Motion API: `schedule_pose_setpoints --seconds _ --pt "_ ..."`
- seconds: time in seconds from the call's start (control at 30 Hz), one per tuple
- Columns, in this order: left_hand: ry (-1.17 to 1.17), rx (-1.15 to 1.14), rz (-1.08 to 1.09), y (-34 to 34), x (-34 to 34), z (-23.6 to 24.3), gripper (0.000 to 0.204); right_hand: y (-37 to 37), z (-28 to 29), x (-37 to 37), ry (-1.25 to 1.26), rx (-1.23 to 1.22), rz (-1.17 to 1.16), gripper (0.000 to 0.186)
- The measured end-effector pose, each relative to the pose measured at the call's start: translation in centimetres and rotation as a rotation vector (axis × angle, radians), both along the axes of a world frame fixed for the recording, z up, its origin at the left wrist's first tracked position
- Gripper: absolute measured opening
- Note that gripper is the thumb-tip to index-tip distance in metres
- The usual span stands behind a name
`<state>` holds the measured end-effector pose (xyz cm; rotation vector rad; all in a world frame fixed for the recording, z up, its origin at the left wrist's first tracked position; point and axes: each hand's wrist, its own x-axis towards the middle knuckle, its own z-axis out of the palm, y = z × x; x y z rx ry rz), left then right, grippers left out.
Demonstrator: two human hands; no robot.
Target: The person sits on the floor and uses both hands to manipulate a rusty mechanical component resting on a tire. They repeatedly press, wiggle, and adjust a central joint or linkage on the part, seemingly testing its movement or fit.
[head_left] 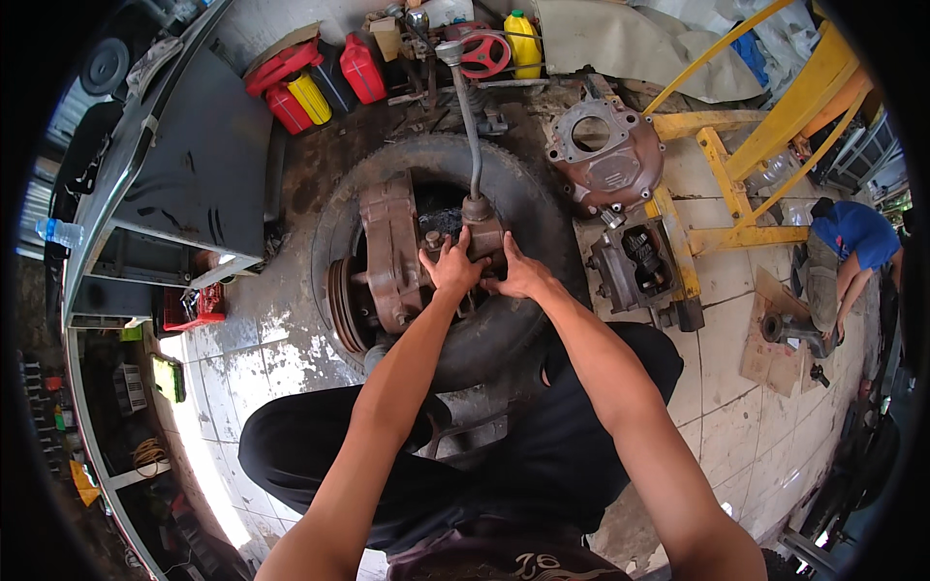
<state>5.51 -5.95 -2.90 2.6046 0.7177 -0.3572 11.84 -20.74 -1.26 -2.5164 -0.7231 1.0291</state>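
A brown, grimy gearbox housing lies across a large black tire on the floor in front of me. From its turret a long bent gear lever rises toward the far side. My left hand rests on the housing just below the turret, its fingers spread. Beside it, at the turret's right lower side, my right hand has its thumb and fingers apart. Neither hand visibly grips anything, though some right fingertips are hidden. A grooved pulley-like drum sits at the housing's left end.
Right of the tire stand a bell housing and an open gear casing, near a yellow metal frame. Red and yellow jugs line the back. A grey metal bench stands left. Another person bends over a part at far right.
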Motion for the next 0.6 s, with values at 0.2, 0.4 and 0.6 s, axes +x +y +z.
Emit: schedule_pose_setpoints --seconds 0.2,0.4,0.6 --pt "-0.063 0.053 0.163 -1.5 1.6 0.1 0.092 0.4 0.8 -0.1 0.023 -0.023 0.004 0.13" --pt "-0.21 0.199 -0.002 -1.1 -0.9 -1.5 0.09 0.2 -0.2 0.4 -0.003 -0.04 0.016 0.126" --pt "-0.305 0.214 -0.007 -1.1 -2.3 -2.8 0.079 0.0 0.2 0.0 0.021 -0.03 0.026 0.125"
